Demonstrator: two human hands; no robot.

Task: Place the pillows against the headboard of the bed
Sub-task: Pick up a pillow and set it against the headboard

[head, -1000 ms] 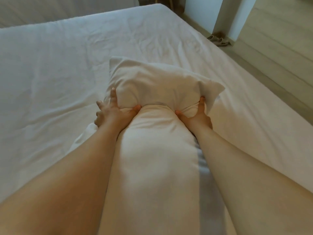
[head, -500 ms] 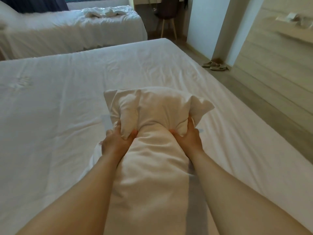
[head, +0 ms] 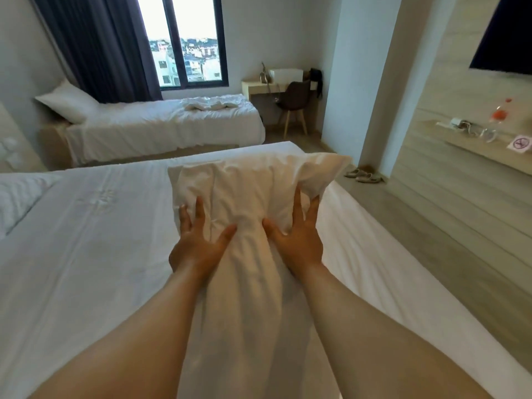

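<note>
Now both hands, left [head: 198, 246] and right [head: 299, 240], fingers spread, clamp white pillow [head: 253, 191] above bed [head: 86, 240].

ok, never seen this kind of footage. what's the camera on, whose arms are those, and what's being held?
There is no robot here. A person wears one wide-angle camera on the head, looking forward and down, so the two bare arms coming in from the bottom edge are that person's own.

The left hand and right hand press in on either side of a white pillow and hold it up over the near bed, which has a white sheet. Fingers are spread against the pillowcase, squeezing its middle.

At the left edge of the near bed lies another pillow. Behind is a second bed with its own pillow, then a window with a dark curtain. A desk and chair stand in the corner, and slippers lie on the floor to the right. I cannot make out a headboard for certain.
</note>
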